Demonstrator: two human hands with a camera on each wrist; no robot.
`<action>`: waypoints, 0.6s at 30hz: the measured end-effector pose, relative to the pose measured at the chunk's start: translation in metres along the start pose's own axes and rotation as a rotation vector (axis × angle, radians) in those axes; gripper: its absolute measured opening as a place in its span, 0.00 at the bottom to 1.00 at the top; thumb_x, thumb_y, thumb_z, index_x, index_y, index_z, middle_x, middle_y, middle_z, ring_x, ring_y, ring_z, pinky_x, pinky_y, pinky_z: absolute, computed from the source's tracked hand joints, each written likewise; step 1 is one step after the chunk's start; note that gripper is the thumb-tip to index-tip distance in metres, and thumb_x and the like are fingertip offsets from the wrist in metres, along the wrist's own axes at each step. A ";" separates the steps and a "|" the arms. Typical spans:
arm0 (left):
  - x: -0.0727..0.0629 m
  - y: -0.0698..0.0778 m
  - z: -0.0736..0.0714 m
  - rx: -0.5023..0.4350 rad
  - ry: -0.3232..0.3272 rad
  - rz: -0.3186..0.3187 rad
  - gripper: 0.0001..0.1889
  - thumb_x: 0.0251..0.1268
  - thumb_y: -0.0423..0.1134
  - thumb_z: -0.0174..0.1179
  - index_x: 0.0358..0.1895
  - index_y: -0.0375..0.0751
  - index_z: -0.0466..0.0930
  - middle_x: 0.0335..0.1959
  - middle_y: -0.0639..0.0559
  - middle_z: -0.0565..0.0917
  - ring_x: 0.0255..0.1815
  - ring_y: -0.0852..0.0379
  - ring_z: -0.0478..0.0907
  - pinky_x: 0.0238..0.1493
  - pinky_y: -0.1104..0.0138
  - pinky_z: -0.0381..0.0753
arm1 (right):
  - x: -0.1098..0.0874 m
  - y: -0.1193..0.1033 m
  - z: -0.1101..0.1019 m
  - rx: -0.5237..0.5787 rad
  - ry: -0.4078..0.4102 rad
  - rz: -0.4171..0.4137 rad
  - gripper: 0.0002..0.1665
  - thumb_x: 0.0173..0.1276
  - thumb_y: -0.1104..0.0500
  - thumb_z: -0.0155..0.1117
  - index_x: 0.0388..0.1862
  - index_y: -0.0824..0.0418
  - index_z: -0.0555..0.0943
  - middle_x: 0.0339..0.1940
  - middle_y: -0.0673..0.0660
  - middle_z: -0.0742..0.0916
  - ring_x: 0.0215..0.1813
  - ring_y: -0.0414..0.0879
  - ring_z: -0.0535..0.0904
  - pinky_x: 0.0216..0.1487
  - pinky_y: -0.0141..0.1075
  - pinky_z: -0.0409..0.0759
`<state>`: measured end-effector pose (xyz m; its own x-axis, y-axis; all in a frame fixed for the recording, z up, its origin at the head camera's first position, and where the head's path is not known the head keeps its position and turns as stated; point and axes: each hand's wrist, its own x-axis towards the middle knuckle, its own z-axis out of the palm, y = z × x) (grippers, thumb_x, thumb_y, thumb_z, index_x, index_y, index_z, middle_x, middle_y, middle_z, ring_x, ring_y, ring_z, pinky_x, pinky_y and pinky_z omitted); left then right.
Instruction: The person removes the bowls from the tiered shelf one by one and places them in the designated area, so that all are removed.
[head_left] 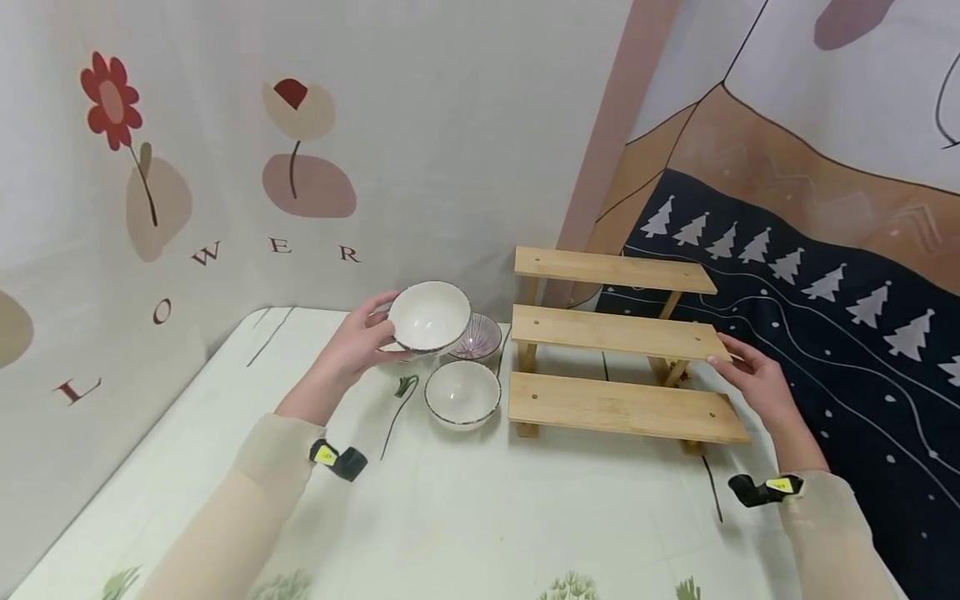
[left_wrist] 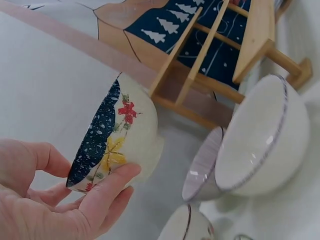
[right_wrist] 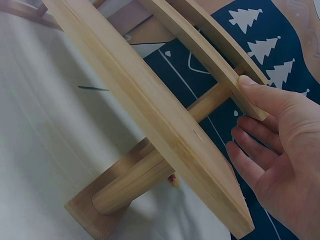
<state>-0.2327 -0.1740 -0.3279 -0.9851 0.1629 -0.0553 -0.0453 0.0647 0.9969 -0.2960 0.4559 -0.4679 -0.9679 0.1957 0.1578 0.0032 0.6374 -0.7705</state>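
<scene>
In my left hand [head_left: 352, 342] is a white bowl [head_left: 430, 315], held above the table by its left side, tilted with its inside facing me. The left wrist view shows the outside of this flowered bowl [left_wrist: 135, 120], with red and yellow blossoms and a dark blue speckled band; thumb and fingers pinch it. My right hand [head_left: 757, 379] grips the right end of the middle board of a three-tier wooden stand [head_left: 607, 329]. Its thumb [right_wrist: 252, 87] lies on the board's edge and the other fingers curl below.
A white bowl [head_left: 462, 396] with a dark rim stands left of the stand. Behind it is a purple striped bowl [head_left: 486, 335], partly covered. Another flowered bowl [left_wrist: 187, 225] shows in the left wrist view. Printed cloths hang behind the pale-covered table [head_left: 450, 517].
</scene>
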 end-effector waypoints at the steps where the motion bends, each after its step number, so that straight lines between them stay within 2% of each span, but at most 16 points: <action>1: -0.003 -0.002 -0.003 0.004 0.003 -0.004 0.37 0.66 0.24 0.37 0.81 0.42 0.44 0.78 0.32 0.57 0.72 0.31 0.66 0.55 0.58 0.87 | -0.001 -0.002 -0.001 0.006 -0.003 0.003 0.41 0.66 0.31 0.60 0.76 0.33 0.63 0.78 0.56 0.70 0.57 0.30 0.72 0.43 0.09 0.70; 5: -0.014 -0.011 -0.015 0.028 0.015 -0.020 0.38 0.66 0.25 0.37 0.81 0.42 0.44 0.78 0.31 0.57 0.71 0.31 0.66 0.54 0.59 0.87 | -0.003 -0.007 -0.003 0.005 -0.005 0.006 0.42 0.65 0.29 0.59 0.76 0.34 0.63 0.78 0.57 0.70 0.56 0.28 0.71 0.43 0.09 0.70; 7: -0.019 -0.016 -0.021 0.046 0.020 -0.024 0.38 0.67 0.25 0.38 0.81 0.43 0.44 0.78 0.31 0.57 0.69 0.33 0.69 0.54 0.59 0.88 | -0.003 -0.008 -0.004 0.010 -0.008 0.003 0.42 0.65 0.29 0.59 0.76 0.34 0.63 0.78 0.57 0.69 0.56 0.27 0.70 0.44 0.09 0.70; 10: -0.024 -0.023 -0.028 0.057 0.022 -0.027 0.38 0.67 0.25 0.38 0.81 0.43 0.44 0.77 0.31 0.58 0.62 0.43 0.77 0.53 0.59 0.88 | -0.002 -0.006 -0.003 0.016 -0.006 0.000 0.42 0.65 0.29 0.60 0.76 0.34 0.63 0.78 0.57 0.70 0.56 0.27 0.71 0.44 0.09 0.70; 13: -0.030 -0.029 -0.033 0.066 0.023 -0.037 0.37 0.67 0.25 0.39 0.81 0.42 0.44 0.77 0.31 0.59 0.57 0.54 0.79 0.52 0.59 0.88 | -0.002 -0.007 -0.003 0.025 -0.011 -0.006 0.43 0.64 0.29 0.60 0.77 0.35 0.63 0.78 0.59 0.69 0.56 0.27 0.71 0.43 0.08 0.70; 18: -0.037 -0.038 -0.038 0.085 0.024 -0.059 0.36 0.68 0.25 0.39 0.80 0.40 0.44 0.77 0.30 0.57 0.60 0.49 0.77 0.52 0.60 0.89 | -0.002 -0.004 -0.003 0.009 -0.008 -0.003 0.43 0.65 0.29 0.60 0.77 0.34 0.62 0.78 0.59 0.69 0.60 0.34 0.72 0.43 0.08 0.69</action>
<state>-0.2004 -0.2199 -0.3618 -0.9848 0.1331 -0.1115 -0.0902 0.1566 0.9835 -0.2931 0.4552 -0.4634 -0.9698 0.1878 0.1556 -0.0023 0.6311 -0.7757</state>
